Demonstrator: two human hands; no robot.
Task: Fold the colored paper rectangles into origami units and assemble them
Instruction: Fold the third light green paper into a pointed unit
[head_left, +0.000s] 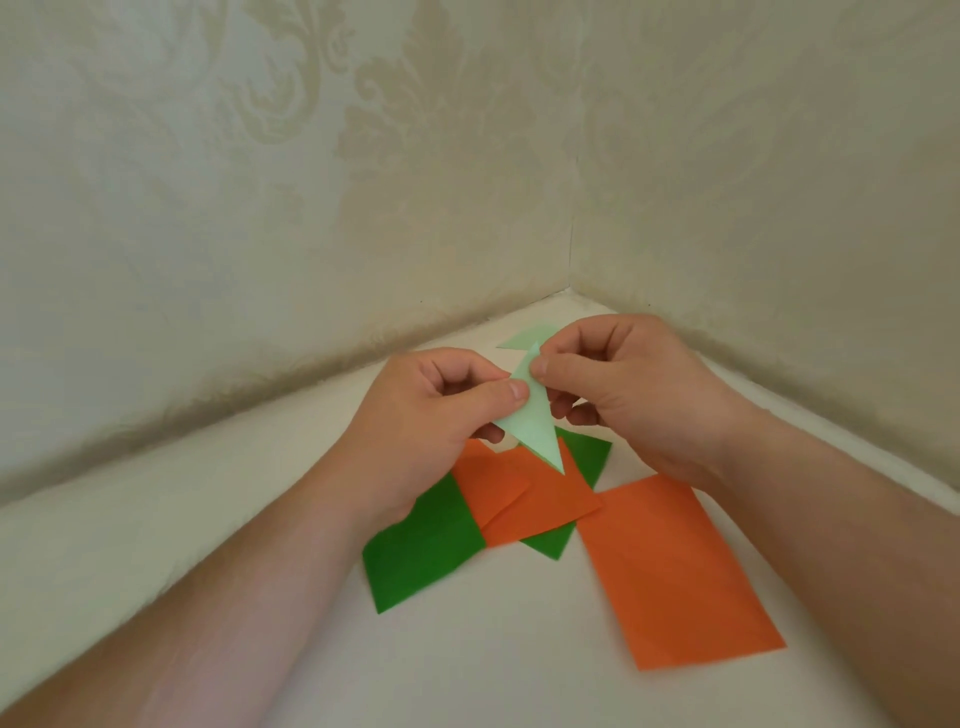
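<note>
Walls (260, 182) w/ a pale leafy pattern fill the top of the view & meet in a corner. Below them sits a white counter (493, 649), tucked into that corner.

Two bare arms reach in from the bottom, one on each side.

Big orange paper (675, 571) lies flat on the counter, on the right, under the right wrist. It looks like a plain rectangle, not folded.

Dark green paper (421, 551) lies flat on the left, partly under the left hand. Another dark green paper (587, 457) peeks out behind, to the right; can't tell if it is folded.

Small orange paper (530, 499) rests on top of both green ones, in the middle. It has a crease & a flap turned over.

Left hand (431, 415) is up above the pile. Its fingers are curled, & thumb + first finger pinch the left edge of a light green piece (535, 426).

Right hand (634, 384) is up too. Its fingers are curled, thumb + first finger pinching the top right of the same piece.

The light green piece is a thin folded triangle, held in the air btw. both hands, w/ its sharp tip pointing down over the small orange paper.

One more light green piece (524, 338) lies on the counter behind the hands, near the corner.
</note>
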